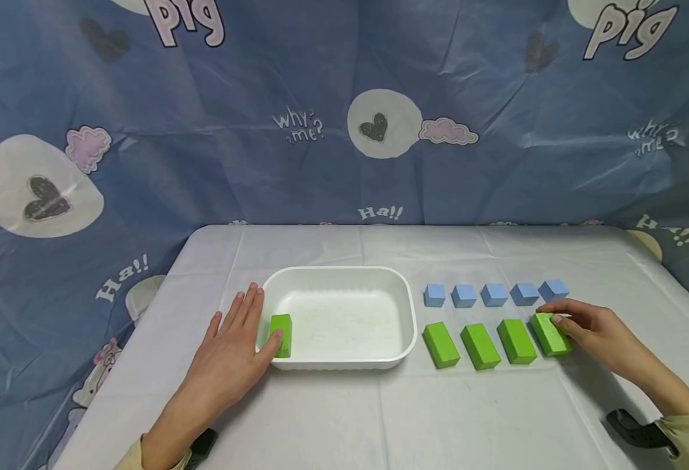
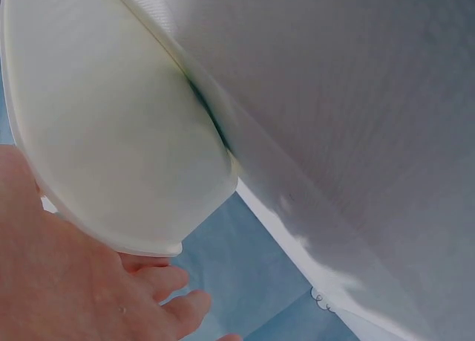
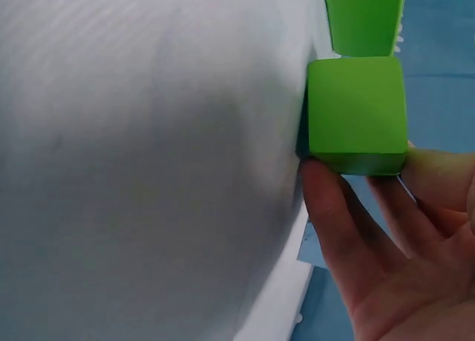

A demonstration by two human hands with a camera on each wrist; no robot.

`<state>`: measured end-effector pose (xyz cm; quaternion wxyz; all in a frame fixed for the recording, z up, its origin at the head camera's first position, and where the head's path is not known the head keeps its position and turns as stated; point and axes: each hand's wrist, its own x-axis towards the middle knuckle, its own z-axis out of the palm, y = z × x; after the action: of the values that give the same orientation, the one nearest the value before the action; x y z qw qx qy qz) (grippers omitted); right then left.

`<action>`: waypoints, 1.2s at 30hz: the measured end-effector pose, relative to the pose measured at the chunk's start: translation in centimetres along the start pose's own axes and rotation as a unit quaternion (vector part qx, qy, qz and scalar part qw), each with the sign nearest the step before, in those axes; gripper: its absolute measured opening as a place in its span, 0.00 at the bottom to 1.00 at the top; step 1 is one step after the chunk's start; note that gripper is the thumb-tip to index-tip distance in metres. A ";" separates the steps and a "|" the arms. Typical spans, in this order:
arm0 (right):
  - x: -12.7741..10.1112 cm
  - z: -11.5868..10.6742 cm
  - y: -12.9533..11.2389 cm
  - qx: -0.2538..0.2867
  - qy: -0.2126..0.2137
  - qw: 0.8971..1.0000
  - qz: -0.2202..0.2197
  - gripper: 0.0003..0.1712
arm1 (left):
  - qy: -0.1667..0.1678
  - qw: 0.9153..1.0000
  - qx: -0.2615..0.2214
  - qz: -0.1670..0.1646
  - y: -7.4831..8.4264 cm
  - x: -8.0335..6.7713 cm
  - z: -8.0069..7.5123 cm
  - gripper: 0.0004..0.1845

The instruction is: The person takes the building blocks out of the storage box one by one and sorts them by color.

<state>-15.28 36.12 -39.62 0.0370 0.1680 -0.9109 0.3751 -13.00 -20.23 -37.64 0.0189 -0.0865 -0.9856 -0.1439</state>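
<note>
My left hand lies flat with straight fingers along the left rim of a white plastic tray, its thumb overlapping a green block inside. In the left wrist view that hand is beside the outer wall of the tray. My right hand pinches the rightmost green block of a row, with thumb and fingers at its sides. The right wrist view shows this block end-on, the fingertips of the right hand against it.
Left of the held block, more green blocks lie in the row. Behind them runs a row of several small blue blocks. All rest on a white-covered table, backed by a blue printed cloth.
</note>
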 end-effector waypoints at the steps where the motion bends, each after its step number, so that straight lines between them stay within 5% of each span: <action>1: 0.0 0.0 0.0 -0.002 0.002 1.000 0.001 0.14 | 0.000 1.000 0.000 0.000 0.0 0.0 0.0 0.44; 18: -0.5 -0.8 -0.6 -0.005 0.065 0.996 0.058 0.17 | 0.002 1.000 -0.001 -0.001 0.0 0.1 0.0 0.45; 36: 1.9 0.6 -4.4 0.154 0.163 0.973 -0.047 0.19 | 0.003 1.000 -0.008 0.000 0.0 0.1 0.1 0.44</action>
<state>-15.54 32.28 -36.71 0.1766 0.1513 -0.8151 0.5306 -13.12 -20.20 -37.72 0.0209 -0.0866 -0.9844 -0.1515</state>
